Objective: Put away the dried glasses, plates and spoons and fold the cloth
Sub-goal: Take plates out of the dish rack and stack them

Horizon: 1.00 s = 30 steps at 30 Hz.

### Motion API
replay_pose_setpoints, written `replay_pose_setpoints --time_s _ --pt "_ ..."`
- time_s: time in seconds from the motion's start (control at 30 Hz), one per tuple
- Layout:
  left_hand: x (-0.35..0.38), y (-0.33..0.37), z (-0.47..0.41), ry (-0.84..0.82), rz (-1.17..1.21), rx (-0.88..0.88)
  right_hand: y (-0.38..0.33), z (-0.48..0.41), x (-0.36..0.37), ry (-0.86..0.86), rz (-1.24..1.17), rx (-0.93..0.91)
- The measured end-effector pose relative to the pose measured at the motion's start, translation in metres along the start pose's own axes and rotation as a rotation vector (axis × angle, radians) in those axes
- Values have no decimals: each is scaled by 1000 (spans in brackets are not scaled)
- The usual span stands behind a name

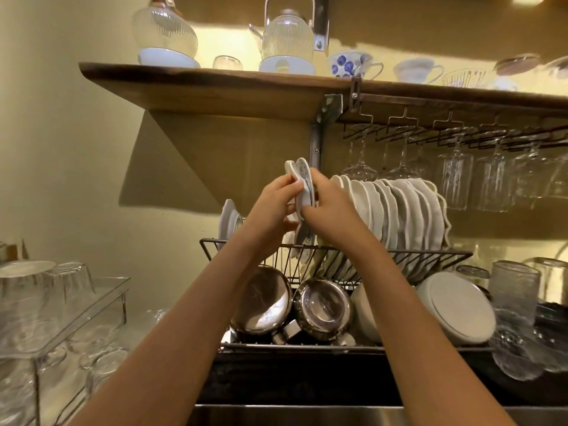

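"So, entry 1: hands?"

"Left hand: thumb & fingers bent, pinching the small plates from the left. Right hand: fingers curled round the same stack from the right. Neither hand spread."

"Entry 2: where's that stack?"

"Held upright, edge-on, in the air over the upper tier of the rack, just left of the white plates standing in a row there. One carries a blue pattern. Qty 2, poss. 3; can't tell."

"Entry 3: what's left in the rack?"

"Upper tier: the white row, approx. full. Lower tier: two steel pots and a white bowl, tipped on their sides. Rough glasses stand mouth-down at the right end."

"Entry 4: anything put away?"

"Wine glasses hang from the rail under the wooden shelf. Clear glasses sit mouth-down on a see-through stand at far left. Likely stored, not certain."

"Spoons? Cloth?"

"Neither in view."

"Progress, then?"

"Est. early to mid. Small plates in hand and not yet set down anywhere; most plates and the rough glasses look yet to go; spoons & cloth-folding unaccounted for."
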<state>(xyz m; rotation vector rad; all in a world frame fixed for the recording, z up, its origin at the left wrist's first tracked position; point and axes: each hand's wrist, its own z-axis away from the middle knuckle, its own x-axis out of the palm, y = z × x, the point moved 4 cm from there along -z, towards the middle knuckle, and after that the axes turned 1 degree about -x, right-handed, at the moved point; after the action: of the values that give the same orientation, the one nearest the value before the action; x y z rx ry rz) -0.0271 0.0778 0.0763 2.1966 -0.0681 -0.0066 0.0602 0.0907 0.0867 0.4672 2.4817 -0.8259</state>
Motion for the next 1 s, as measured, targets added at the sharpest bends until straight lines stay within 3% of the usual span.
replay_pose_setpoints --time_s 0.27,0.5,1.0 --pt "-4 -7 0 36 -117 -67 -5 -4 7 -36 86 31" --pt "-5 -8 -4 28 -208 -143 -9 -8 14 1 344 58" --pt "-14 -15 -14 -32 -315 -130 -4 -12 20 153 709 -97"
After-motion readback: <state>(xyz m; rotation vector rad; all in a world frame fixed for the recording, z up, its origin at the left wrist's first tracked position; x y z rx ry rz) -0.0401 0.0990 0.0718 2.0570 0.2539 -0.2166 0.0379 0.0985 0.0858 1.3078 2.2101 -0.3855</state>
